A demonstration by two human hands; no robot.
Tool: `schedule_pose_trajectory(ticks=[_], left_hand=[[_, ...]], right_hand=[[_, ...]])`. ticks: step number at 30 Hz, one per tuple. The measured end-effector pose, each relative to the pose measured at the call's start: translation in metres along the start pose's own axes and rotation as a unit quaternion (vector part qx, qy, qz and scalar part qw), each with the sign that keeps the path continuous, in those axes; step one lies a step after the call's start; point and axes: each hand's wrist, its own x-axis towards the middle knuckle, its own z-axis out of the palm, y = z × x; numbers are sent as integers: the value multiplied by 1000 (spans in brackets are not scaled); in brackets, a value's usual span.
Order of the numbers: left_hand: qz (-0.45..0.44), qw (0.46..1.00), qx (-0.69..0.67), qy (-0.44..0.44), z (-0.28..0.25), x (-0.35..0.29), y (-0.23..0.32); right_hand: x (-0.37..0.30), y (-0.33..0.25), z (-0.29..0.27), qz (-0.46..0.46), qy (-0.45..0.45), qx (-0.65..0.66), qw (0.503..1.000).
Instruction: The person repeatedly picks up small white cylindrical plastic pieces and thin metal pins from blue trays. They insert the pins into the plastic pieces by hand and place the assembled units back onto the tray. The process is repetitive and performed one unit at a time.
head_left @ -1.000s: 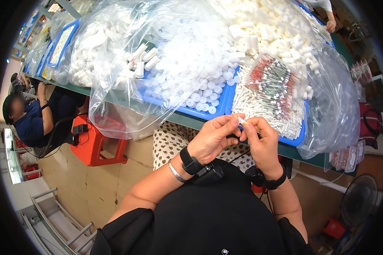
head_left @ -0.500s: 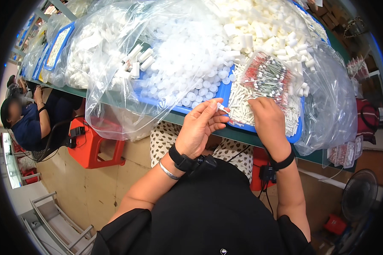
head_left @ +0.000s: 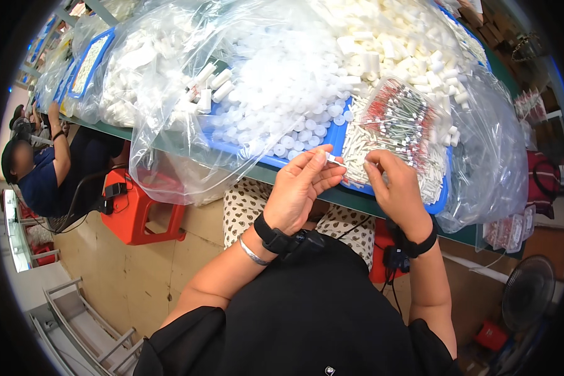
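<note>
One emblem [head_left: 329,371] is illegible — left hand [head_left: 296,193] pinches a white piece [head_left: 333,159], right hand [head_left: 400,189] — grip unclear.

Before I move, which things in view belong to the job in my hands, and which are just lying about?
Likely the job:
small white piece in your left hand
slim white sticks by your right hand
slender red-and-grey parts
translucent discs

Seemingly just lying about:
red plastic stool at left
round fan at lower right
maroon bag at right
</note>
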Motion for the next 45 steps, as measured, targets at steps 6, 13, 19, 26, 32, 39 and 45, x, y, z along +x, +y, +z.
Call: schedule_pose_trajectory(ticks=[6, 13, 19, 26, 32, 39, 45], left_hand=[[14, 1000, -20, 2, 4, 1, 4], [13, 1000, -13, 4, 4, 2, 1], [11, 1000, -1, -11, 3, 3, -3], [-18, 991, 66, -114, 12, -5, -17], [-26, 988, 113, -107, 15, -5, -23], [-46, 994, 66, -71, 17, -2, -16], [-84, 991, 58, -90, 24, 0, -22]], right_hand=[[-12, -8, -2, -2, 14, 39, 999], [-13, -7, -1, -9, 35, 34, 999], [-14, -8, -1, -53, 43, 19, 997], [-16, -7, -5, 117, -55, 279, 951], [-24, -12, -8, 224, -112, 364, 897], [-6, 64, -78, 226, 118, -10, 967], [2, 148, -98, 177, 57, -220, 958]])
